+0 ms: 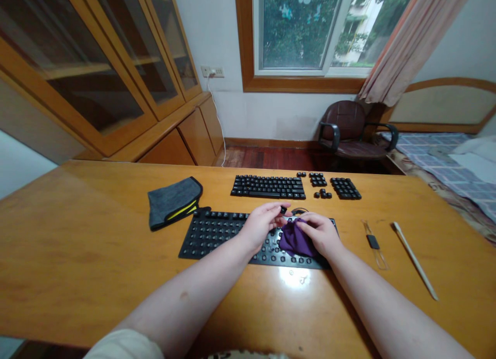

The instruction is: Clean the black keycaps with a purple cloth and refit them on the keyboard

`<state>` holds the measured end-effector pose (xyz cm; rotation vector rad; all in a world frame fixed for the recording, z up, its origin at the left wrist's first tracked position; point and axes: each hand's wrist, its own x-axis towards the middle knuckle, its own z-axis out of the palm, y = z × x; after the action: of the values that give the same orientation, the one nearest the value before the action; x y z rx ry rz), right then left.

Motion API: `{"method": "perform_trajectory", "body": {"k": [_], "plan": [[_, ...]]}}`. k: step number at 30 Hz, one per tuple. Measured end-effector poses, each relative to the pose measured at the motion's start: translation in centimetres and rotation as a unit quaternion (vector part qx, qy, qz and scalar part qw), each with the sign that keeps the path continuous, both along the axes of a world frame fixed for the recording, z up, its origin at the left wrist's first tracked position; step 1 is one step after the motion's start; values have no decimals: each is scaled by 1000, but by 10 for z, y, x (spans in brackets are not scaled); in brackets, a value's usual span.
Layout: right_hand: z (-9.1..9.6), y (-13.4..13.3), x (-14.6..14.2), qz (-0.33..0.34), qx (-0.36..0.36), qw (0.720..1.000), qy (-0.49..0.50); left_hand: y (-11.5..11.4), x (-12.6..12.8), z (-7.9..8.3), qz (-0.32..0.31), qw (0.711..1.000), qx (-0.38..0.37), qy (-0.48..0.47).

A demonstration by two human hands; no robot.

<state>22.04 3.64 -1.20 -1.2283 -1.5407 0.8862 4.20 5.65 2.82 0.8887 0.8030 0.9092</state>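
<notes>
My left hand (265,222) pinches a small black keycap (283,210) between thumb and forefinger. Beside it, my right hand (320,232) is closed on a bunched purple cloth (296,240), its upper edge close to the left fingers. Both hands are above a black keyboard base (220,235) lying flat on the table, most of its switches bare and a row of keycaps along its far left edge. My hands and the cloth hide the base's middle and right parts. Behind the base, loose keycaps (267,186) lie set out in keyboard order.
At the left lies a folded grey cloth (174,199) with yellow lining. To the right are a wire keycap puller (373,242) and a thin white stick (416,261). More keycaps (346,188) sit in groups near the far edge of the wooden table (96,245).
</notes>
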Motion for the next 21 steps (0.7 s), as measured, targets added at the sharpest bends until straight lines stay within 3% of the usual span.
{"method": "perform_trajectory", "body": {"k": [3, 6, 9, 12, 17, 21], "plan": [[-1, 0, 1, 2, 1, 1000, -2, 6, -9, 8, -69, 997, -23, 21], [0, 0, 0, -2, 1, 1000, -3, 18, -24, 15, -93, 984, 69, 132], [0, 0, 0, -4, -2, 1000, -7, 33, -40, 14, -63, 932, 210, 290], [0, 0, 0, -4, -6, 1000, -9, 43, -47, 6, -68, 873, 258, 408], [0, 0, 0, -1, -4, 1000, -9, 43, -41, -9, -122, 821, 294, 473], [-1, 0, 0, 0, -1, 1000, -7, 42, -38, -14, -136, 808, 302, 487]]}}
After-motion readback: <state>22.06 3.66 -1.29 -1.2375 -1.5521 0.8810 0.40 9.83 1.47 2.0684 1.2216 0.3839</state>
